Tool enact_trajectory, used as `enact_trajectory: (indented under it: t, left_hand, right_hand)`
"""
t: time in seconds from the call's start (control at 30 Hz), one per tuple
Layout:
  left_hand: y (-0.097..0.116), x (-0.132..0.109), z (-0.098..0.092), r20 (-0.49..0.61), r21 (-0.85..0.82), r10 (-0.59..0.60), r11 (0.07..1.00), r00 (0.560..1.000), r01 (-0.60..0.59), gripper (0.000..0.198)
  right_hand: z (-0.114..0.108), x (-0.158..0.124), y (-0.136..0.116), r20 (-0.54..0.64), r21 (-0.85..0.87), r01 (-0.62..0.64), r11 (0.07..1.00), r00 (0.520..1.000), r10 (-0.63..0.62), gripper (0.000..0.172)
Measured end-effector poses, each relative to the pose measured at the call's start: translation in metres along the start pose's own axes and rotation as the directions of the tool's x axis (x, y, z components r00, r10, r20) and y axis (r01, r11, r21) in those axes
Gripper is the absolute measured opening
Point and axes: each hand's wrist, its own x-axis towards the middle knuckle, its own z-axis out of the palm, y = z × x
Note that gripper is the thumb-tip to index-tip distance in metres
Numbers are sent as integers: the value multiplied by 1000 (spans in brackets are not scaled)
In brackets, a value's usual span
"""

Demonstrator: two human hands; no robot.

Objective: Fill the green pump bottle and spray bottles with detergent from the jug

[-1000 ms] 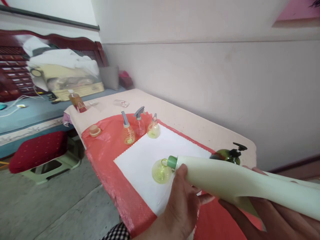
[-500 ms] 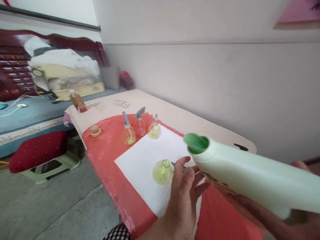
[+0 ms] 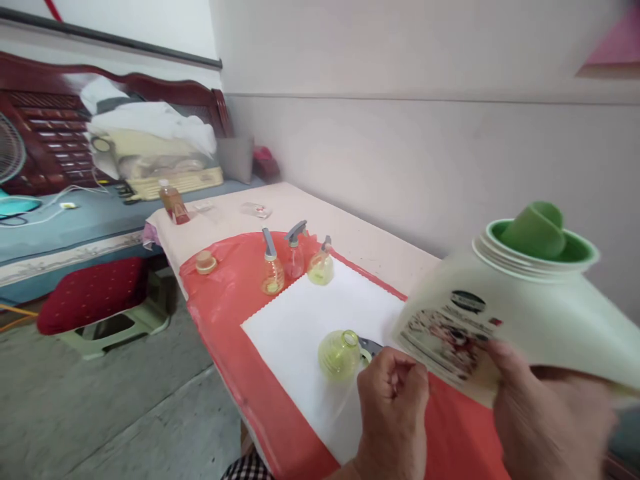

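My right hand (image 3: 550, 407) grips a large pale detergent jug (image 3: 450, 360) with a printed label. The jug is roughly upright, its mouth uncapped, showing a green pour spout (image 3: 535, 230) inside. My left hand (image 3: 395, 407) is closed, fingers curled in; whether anything lies inside them is hidden. Just beyond it, a round yellow-green bottle (image 3: 337, 357) without a top stands on the white sheet (image 3: 310, 320). A dark grey sprayer head (image 3: 369, 347) lies beside that bottle, partly behind my left hand.
Small spray bottles stand farther back: an amber one (image 3: 273, 277), a pink one (image 3: 295, 261) and a yellowish one (image 3: 321, 268). A round lid (image 3: 205, 262) rests on red plastic (image 3: 220, 300). A brown liquid bottle (image 3: 173, 203) is at the table's far end; a red-topped stool (image 3: 95, 293) stands left.
The jug has swung from lying nearly sideways to upright, its mouth moving right and up. My left hand has gone from spread fingers to closed. The view has shifted slightly.
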Motion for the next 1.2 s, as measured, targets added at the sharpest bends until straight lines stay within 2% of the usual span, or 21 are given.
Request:
enact_trajectory:
  t: [0.07, 0.13, 0.23, 0.33, 0.43, 0.53, 0.6, 0.67, 0.73, 0.77, 0.87, 0.93, 1.0, 1.07, 1.13, 1.2]
  left_hand:
    - [1, -2, 0, 27, 28, -1, 1000, 1000, 0, 13]
    - [-1, -1, 1, 47, 66, -39, 997, 998, 36, 13]
    - [-4, 1, 1, 53, 146, -74, 987, 996, 65, 11]
    - [-3, 2, 0, 32, 245, -67, 968, 997, 57, 10]
    - [-3, 0, -1, 35, 292, -68, 955, 997, 55, 9]
    - [-7, -2, -1, 98, 315, -52, 949, 994, 19, 11]
    - [-11, -3, -1, 162, 375, -28, 926, 986, -35, 14]
    - [-17, -3, -2, 227, 468, -4, 878, 974, -106, 17]
    - [-22, -2, -5, 282, 585, 18, 789, 959, -187, 20]
    - [-25, -2, -6, 304, 650, 26, 725, 952, -228, 22]
    - [-30, 1, -12, 401, 814, 8, 456, 916, -360, 32]
    - [-33, 5, -15, 449, 873, -92, 258, 889, -414, 41]
    - [-40, 11, -17, 417, 909, -229, 74, 880, -411, 50]
    - [-50, 19, -18, 348, 918, -301, -81, 888, -388, 56]
    - [-61, 27, -19, 328, 902, -295, -183, 898, -390, 58]
    - [-70, 34, -19, 328, 889, -255, -243, 910, -389, 58]
  right_hand:
    - [29, 12, -7, 42, 62, -2, 998, 999, 0, 46]
    - [60, 23, -3, 51, 126, -22, 992, 999, 16, 47]
    - [99, 32, 19, 81, 182, -36, 983, 997, 22, 54]
    - [118, 30, 45, 173, 168, -53, 984, 985, 24, 59]
    - [113, 22, 60, 291, 89, -79, 993, 956, 50, 59]
    - [88, 9, 63, 396, 42, -99, 994, 915, 75, 62]
    - [66, -2, 62, 464, 22, -180, 983, 873, 149, 72]
    - [45, -14, 64, 521, -19, -323, 946, 804, 285, 82]
    - [28, -24, 71, 557, -36, -408, 912, 750, 357, 85]
    - [22, -28, 76, 565, -37, -412, 910, 743, 359, 84]
    - [14, -35, 94, 575, -52, -366, 929, 750, 327, 75]
    - [15, -36, 103, 592, -44, -343, 938, 748, 301, 68]
    - [16, -35, 106, 612, 8, -343, 939, 745, 267, 63]
    - [16, -33, 102, 622, 65, -376, 924, 739, 258, 61]
    - [14, -32, 94, 623, 108, -426, 898, 733, 272, 58]
    - [8, -31, 86, 617, 144, -469, 871, 731, 292, 54]
